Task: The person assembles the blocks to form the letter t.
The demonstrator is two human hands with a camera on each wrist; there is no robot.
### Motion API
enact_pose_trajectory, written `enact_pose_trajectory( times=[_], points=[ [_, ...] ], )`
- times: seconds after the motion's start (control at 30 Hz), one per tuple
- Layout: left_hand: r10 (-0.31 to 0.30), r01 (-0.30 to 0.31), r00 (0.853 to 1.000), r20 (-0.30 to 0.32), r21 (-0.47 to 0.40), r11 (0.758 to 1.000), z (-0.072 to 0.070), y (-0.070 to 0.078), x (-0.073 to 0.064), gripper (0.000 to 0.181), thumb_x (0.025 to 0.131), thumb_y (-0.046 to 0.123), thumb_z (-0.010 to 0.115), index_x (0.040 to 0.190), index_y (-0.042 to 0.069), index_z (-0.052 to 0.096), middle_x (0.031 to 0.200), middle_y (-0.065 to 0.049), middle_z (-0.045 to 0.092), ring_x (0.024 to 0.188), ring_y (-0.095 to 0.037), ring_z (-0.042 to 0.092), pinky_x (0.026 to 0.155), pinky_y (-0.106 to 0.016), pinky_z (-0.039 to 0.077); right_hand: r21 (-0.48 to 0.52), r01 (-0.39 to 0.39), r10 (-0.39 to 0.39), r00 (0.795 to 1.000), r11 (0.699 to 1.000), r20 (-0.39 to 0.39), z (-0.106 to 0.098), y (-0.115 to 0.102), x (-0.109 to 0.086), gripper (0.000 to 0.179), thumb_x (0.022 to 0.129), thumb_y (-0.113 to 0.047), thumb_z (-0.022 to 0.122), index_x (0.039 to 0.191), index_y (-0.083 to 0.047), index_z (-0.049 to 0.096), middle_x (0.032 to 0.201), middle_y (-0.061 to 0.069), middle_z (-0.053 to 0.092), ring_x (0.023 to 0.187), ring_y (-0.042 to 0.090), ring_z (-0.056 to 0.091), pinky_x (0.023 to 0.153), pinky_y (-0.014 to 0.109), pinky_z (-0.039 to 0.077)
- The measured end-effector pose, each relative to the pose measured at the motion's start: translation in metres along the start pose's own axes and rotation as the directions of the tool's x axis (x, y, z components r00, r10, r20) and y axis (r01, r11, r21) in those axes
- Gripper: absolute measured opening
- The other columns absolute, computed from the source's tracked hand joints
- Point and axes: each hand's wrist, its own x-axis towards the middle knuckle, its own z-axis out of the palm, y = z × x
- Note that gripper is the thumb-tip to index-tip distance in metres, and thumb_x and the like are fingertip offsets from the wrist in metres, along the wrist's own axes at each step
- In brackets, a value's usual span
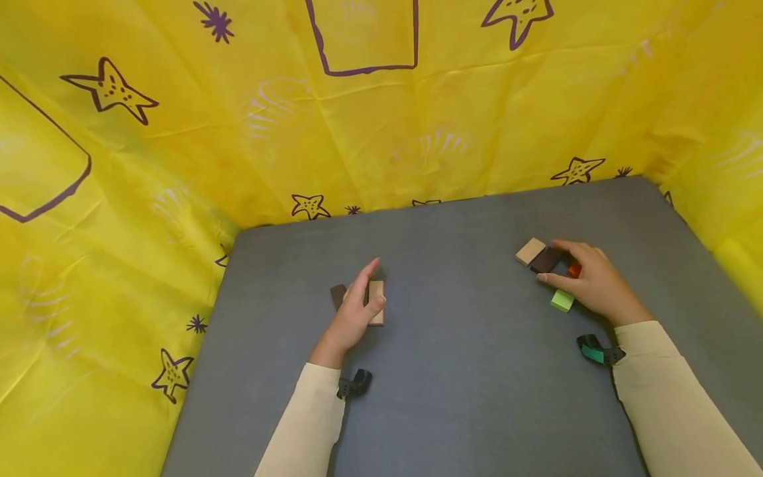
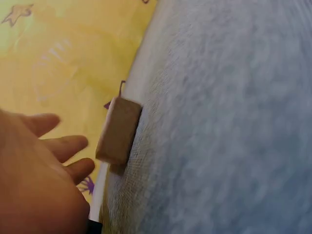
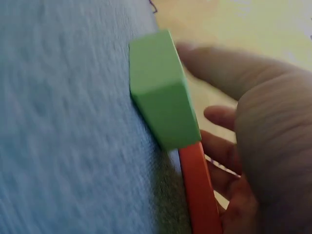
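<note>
My left hand [image 1: 352,315], fingers straight, hovers over blocks on the grey table. Beside it lie a dark brown block [image 1: 338,295] and a light wooden block [image 1: 377,311], both partly covered. The left wrist view shows a brown block [image 2: 119,131] just beyond those fingers. At the right, the thumb and index finger of my right hand [image 1: 590,285] pinch another dark brown block [image 1: 545,260] at its ends. A light wooden block [image 1: 530,251] lies against it. Close to the palm are a red block [image 3: 201,187] and a light green block [image 3: 158,73].
Grey cloth covers the table [image 1: 453,344]. Yellow patterned fabric [image 1: 381,132] rises along the back and both sides. A black wrist mount [image 1: 356,384] sits on the left sleeve, and another mount [image 1: 599,351] with a green patch sits on the right.
</note>
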Motion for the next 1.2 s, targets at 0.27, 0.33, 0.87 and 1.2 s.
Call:
enact_pose_trajectory(
  times=[0.27, 0.33, 0.87, 1.2],
  points=[
    [-0.108, 0.1, 0.994, 0.029, 0.202, 0.974, -0.007, -0.007, -0.006, 0.104, 0.093, 0.044, 0.086, 0.176, 0.02, 0.027, 0.176, -0.005, 0.029, 0.161, -0.036, 0.023, 0.121, -0.072, 0.016, -0.047, 0.024, -0.027, 0.998, 0.999, -0.049, 0.007, 0.003, 0.0, 0.069, 0.097, -0.022, 0.088, 0.153, 0.003, 0.057, 0.147, 0.033, 0.055, 0.131, 0.056, 0.042, 0.104, 0.074, 0.034],
    [-0.116, 0.097, 0.991, 0.059, 0.259, 0.961, -0.008, -0.007, -0.006, 0.105, 0.091, 0.038, 0.087, 0.175, 0.019, 0.028, 0.176, -0.006, 0.03, 0.16, -0.034, 0.025, 0.124, -0.068, 0.013, -0.048, 0.027, -0.03, 0.998, 0.998, -0.051, 0.007, 0.002, 0.001, 0.068, 0.097, -0.023, 0.088, 0.152, 0.003, 0.058, 0.146, 0.033, 0.055, 0.131, 0.056, 0.043, 0.104, 0.074, 0.034],
    [-0.157, 0.115, 0.984, 0.081, 0.38, 0.918, -0.017, -0.005, -0.006, 0.1, 0.086, 0.018, 0.097, 0.169, 0.013, 0.042, 0.169, -0.008, 0.041, 0.155, -0.032, 0.035, 0.12, -0.057, 0.036, -0.037, 0.023, -0.023, 1.0, 0.999, -0.016, 0.002, 0.0, -0.001, 0.047, 0.095, -0.017, 0.089, 0.131, 0.006, 0.069, 0.13, 0.029, 0.057, 0.12, 0.051, 0.045, 0.097, 0.067, 0.036],
    [-0.2, 0.157, 0.976, 0.083, 0.364, 0.918, -0.016, -0.004, -0.008, 0.102, 0.086, 0.017, 0.097, 0.17, 0.012, 0.04, 0.172, -0.008, 0.035, 0.157, -0.029, 0.031, 0.12, -0.055, 0.036, -0.049, 0.101, -0.102, 0.995, 0.994, -0.016, 0.001, 0.0, -0.003, 0.041, 0.096, -0.01, 0.086, 0.134, 0.001, 0.073, 0.134, 0.026, 0.064, 0.126, 0.051, 0.047, 0.101, 0.07, 0.035]
  ],
)
